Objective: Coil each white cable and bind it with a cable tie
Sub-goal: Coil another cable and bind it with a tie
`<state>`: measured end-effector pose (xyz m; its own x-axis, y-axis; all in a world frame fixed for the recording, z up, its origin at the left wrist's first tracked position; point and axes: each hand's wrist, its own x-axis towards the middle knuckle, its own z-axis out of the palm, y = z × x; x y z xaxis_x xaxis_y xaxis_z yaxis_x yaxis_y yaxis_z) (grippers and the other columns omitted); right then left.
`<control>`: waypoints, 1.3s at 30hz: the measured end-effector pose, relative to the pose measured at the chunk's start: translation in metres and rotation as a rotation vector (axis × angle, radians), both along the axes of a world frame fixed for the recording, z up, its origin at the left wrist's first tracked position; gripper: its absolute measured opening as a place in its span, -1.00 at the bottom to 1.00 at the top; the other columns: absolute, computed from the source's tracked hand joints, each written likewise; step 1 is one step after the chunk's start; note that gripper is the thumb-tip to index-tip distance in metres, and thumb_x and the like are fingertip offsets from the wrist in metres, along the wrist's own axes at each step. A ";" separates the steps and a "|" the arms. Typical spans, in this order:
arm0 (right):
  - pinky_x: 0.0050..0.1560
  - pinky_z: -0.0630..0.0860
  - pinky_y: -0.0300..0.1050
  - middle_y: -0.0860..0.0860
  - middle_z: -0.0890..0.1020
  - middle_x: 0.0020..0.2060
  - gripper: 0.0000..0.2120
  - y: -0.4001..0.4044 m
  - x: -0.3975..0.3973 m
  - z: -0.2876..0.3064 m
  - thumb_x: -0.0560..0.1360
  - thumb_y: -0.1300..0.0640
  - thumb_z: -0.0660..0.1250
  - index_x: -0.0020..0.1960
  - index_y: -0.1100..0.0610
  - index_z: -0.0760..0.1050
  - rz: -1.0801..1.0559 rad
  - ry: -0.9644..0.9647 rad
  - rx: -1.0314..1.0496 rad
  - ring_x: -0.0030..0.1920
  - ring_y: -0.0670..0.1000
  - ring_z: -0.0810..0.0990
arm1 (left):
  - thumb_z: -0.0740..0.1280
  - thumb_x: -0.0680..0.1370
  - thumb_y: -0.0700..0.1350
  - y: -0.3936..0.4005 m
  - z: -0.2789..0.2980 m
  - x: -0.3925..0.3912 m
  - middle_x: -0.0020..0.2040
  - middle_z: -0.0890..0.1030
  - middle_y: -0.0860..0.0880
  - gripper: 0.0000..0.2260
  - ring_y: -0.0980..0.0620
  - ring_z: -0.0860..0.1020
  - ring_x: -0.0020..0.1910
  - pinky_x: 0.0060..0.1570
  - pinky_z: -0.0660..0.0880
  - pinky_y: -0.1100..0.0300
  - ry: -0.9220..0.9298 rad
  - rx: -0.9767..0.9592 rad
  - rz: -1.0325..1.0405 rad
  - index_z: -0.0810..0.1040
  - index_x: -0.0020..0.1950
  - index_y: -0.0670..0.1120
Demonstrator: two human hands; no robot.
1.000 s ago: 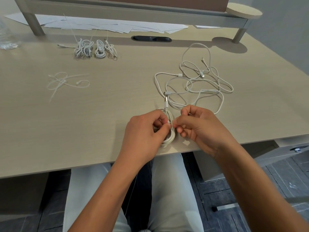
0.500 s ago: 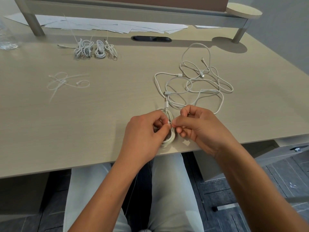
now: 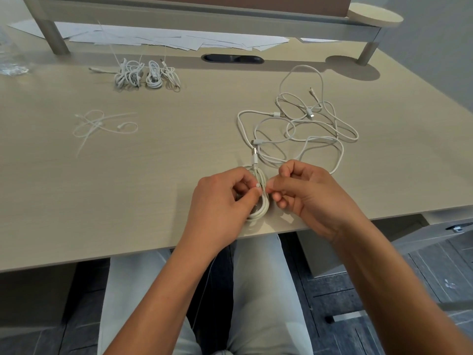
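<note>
At the near edge of the table (image 3: 128,201), the left hand (image 3: 220,203) and right hand (image 3: 307,198) pinch closed on a coiled white cable (image 3: 261,203). Loose white cables (image 3: 302,124) sprawl just beyond; bound coils (image 3: 146,74) lie far left, spare cable ties (image 3: 102,125) nearer. No legible writing or labels.

Surface (image 3: 128,190) pale beige, fine woodgrain. Coiled cable (image 3: 261,201) white; loose cables (image 3: 302,124) beyond it white. Cable ties (image 3: 102,125) translucent white. Grommet (image 3: 231,58) black.
</note>
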<state>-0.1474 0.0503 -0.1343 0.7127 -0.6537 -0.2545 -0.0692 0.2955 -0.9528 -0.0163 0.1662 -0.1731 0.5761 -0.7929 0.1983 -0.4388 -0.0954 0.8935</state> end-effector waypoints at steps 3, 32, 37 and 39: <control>-0.36 0.48 -0.23 0.19 0.60 -0.28 -0.72 0.000 0.000 0.000 0.49 0.46 0.40 -0.18 0.14 0.41 0.004 -0.001 -0.003 -0.38 0.00 0.53 | 0.52 0.49 -0.15 -0.001 0.000 -0.001 -0.36 0.59 0.17 -0.86 0.20 0.49 -0.41 -0.28 0.40 0.27 0.004 0.004 0.001 0.65 -0.19 0.07; -0.31 0.39 -0.09 0.25 0.58 -0.29 -0.69 0.001 0.003 -0.001 0.45 0.43 0.46 -0.22 0.11 0.43 0.002 0.098 -0.103 -0.37 0.07 0.49 | 0.49 0.50 -0.12 0.001 0.001 -0.003 -0.35 0.57 0.19 -0.91 0.27 0.48 -0.38 -0.30 0.34 0.26 -0.160 0.029 -0.003 0.65 -0.16 0.06; -0.33 0.40 -0.11 0.20 0.61 -0.32 -0.72 0.003 0.003 -0.002 0.47 0.45 0.43 -0.20 0.14 0.42 -0.028 0.077 -0.096 -0.38 0.05 0.51 | 0.48 0.53 -0.11 0.003 0.002 -0.002 -0.41 0.51 0.25 -0.92 0.32 0.44 -0.40 -0.30 0.27 0.30 -0.179 0.037 -0.024 0.67 -0.14 0.06; -0.35 0.42 -0.15 0.20 0.61 -0.32 -0.71 0.003 0.003 -0.002 0.48 0.45 0.43 -0.20 0.14 0.42 -0.031 0.069 -0.092 -0.38 0.04 0.51 | 0.46 0.55 -0.11 0.004 0.002 -0.002 -0.40 0.50 0.34 -0.92 0.32 0.44 -0.39 -0.31 0.24 0.34 -0.192 0.046 -0.041 0.68 -0.13 0.05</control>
<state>-0.1446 0.0530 -0.1365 0.6749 -0.6977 -0.2404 -0.1284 0.2098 -0.9693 -0.0179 0.1704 -0.1711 0.4983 -0.8257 0.2644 -0.6049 -0.1126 0.7883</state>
